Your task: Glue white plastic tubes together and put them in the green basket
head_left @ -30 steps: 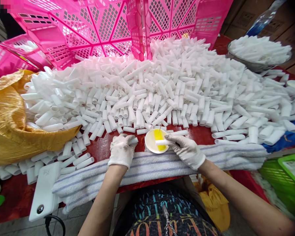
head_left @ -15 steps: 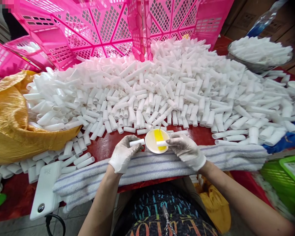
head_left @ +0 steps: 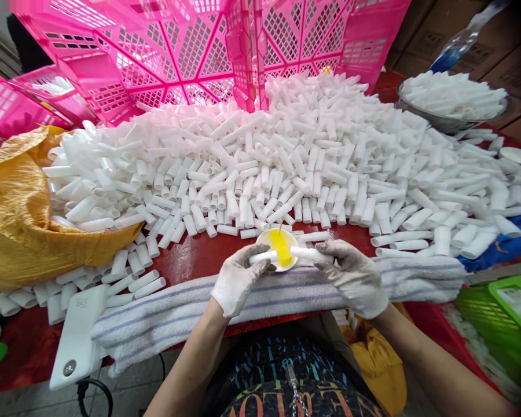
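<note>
left hand [head_left: 239, 282], right hand [head_left: 355, 279] each pinching a white tube [head_left: 263, 256] over dish [head_left: 266, 239]; tabletop strip [head_left: 182, 259] narrow; bowl [head_left: 451, 123] heaped with tubes [head_left: 454, 94].

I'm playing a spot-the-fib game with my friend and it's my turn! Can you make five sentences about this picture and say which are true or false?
1. The left hand holds a white tube. True.
2. The other hand is empty. False: the right hand holds another tube.
3. A striped towel lies in front of the tube pile. True.
4. A teapot sits at the towel's left end. False: a white power bank is there.
5. Green baskets stand right behind the pile. False: those are pink plastic baskets.
</note>
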A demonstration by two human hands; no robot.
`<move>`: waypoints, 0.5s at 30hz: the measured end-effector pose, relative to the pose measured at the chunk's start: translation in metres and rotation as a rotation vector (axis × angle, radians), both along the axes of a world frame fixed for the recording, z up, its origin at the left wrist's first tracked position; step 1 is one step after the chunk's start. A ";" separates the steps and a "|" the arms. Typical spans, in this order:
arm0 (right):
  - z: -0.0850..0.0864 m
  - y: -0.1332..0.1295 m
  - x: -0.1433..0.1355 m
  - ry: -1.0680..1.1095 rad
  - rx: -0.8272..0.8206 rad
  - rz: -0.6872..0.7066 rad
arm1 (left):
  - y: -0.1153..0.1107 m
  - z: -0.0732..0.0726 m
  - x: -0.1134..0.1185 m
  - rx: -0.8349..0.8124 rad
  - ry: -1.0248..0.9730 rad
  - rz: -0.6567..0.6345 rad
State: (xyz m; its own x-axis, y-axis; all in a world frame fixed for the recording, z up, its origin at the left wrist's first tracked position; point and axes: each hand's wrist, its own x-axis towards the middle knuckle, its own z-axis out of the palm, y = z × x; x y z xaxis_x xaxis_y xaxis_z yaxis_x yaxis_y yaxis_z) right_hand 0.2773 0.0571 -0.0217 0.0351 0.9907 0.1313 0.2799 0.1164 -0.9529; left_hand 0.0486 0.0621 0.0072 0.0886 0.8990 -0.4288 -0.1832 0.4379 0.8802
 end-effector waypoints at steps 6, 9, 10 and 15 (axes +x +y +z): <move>0.015 -0.001 -0.002 0.218 -0.211 -0.004 | -0.005 0.008 0.019 0.014 0.022 -0.113; 0.021 0.004 0.003 0.220 -0.232 -0.023 | -0.007 0.008 0.020 0.083 0.063 -0.229; 0.023 0.005 0.004 0.210 -0.225 -0.027 | -0.008 0.007 0.020 0.092 0.058 -0.257; 0.024 0.004 0.002 0.156 -0.203 0.001 | -0.009 0.002 0.020 0.138 0.060 -0.315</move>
State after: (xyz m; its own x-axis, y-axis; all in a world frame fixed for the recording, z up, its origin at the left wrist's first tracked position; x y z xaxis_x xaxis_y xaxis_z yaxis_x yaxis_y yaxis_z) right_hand 0.2798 0.0612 0.0025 0.0386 0.9963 -0.0770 0.1279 -0.0813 -0.9884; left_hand 0.0682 0.0528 0.0095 0.3495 0.8813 -0.3180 -0.0042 0.3409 0.9401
